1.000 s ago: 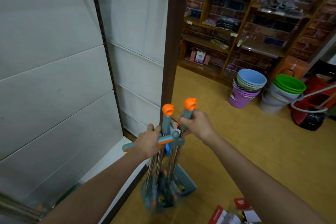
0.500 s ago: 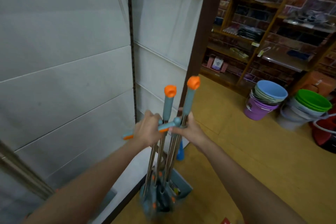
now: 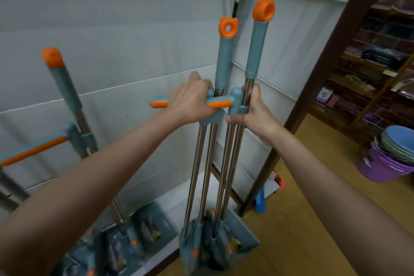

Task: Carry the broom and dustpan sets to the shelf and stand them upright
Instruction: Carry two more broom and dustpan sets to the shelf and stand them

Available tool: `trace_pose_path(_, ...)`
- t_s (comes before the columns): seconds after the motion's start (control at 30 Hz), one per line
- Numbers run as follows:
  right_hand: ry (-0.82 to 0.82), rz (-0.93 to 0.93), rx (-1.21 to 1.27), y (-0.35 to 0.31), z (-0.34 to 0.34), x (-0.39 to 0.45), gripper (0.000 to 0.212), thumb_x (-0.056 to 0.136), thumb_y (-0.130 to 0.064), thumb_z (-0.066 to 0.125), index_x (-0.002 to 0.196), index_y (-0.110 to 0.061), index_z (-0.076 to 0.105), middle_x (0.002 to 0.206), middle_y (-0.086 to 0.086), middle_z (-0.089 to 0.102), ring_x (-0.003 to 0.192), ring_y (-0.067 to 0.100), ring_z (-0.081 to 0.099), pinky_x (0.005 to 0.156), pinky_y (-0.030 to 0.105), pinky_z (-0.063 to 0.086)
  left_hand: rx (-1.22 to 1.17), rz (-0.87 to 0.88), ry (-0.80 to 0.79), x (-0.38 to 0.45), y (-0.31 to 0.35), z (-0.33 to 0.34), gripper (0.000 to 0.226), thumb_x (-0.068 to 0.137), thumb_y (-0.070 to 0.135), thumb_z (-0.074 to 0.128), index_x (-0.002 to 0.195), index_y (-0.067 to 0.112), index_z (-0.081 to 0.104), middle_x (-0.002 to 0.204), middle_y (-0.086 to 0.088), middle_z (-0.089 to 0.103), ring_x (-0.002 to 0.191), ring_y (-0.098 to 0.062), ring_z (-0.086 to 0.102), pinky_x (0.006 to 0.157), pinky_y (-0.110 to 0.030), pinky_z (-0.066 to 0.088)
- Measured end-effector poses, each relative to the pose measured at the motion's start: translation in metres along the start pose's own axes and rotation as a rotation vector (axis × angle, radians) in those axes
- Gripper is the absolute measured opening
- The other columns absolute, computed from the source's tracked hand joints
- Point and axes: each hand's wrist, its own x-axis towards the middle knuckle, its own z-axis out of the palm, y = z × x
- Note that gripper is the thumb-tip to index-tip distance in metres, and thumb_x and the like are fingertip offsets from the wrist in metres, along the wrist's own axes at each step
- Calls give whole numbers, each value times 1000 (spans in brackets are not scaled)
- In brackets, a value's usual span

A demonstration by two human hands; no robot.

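Broom and dustpan sets held upright at shelf.
Left hand grips side handle; right hand clasps poles.

The long, glossy, mirror-bright metal poles carry matt grey-blue plastic grip sleeves topped with smooth orange plastic caps. Below the poles, the grey-blue plastic dustpans look dull and smooth. Behind the poles stand flat matt white shelf back panels. Right of the poles, the yellow floor shows a low sheen, and the stacked purple plastic buckets look smooth.
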Motion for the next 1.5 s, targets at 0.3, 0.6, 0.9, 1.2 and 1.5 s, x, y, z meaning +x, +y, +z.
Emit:
trace_pose_path(0.3, -99, -85, -24, 9, 42, 45, 64, 75, -5, 74, 115, -19, 26, 118, 3, 47, 107, 18, 48, 97, 44, 47, 63, -106, 66, 7, -43, 2, 44, 71, 28, 71, 110, 17, 55, 109, -9, 46, 89, -28, 55, 78, -42, 50)
trace_pose_path(0.6, -213, -128, -51, 40, 62, 97, 61, 77, -7, 73, 108, -21, 23, 106, -3, 46, 99, 16, 50, 65, 15, 40, 27, -285, -25, 31, -70, 31, 51, 66, 42, 75, 104, 16, 52, 99, -5, 38, 90, -26, 53, 79, -40, 49)
trace_pose_path(0.9, -316, -54, -16, 80, 48, 137, 50, 84, -12, 67, 111, -21, 26, 112, -1, 47, 102, 16, 49, 67, 17, 43, -213, -394, -179, 45, -93, 25, 42, 88, 49, 45, 100, 14, 65, 92, -12, 63, 82, -25, 59, 72, -32, 47)
trace_pose_path(1.2, -410, -13, 26, 84, 37, 155, 29, 85, -21, 66, 106, -21, 46, 100, -1, 54, 106, 28, 60, 79, 45, 58, -178, -455, -166, 48, -98, 28, 17, 92, 30, 51, 100, 17, 59, 88, -5, 59, 70, -15, 56, 66, -25, 44)
trace_pose_path(1.5, -408, 5, 16, 96, 28, 172, 30, 86, -25, 65, 107, -22, 44, 95, -7, 51, 110, 28, 58, 85, 47, 56, -177, -539, -172, 39, -104, 20, 30, 91, 27, 48, 115, 12, 59, 105, -11, 62, 93, -26, 59, 80, -32, 47)
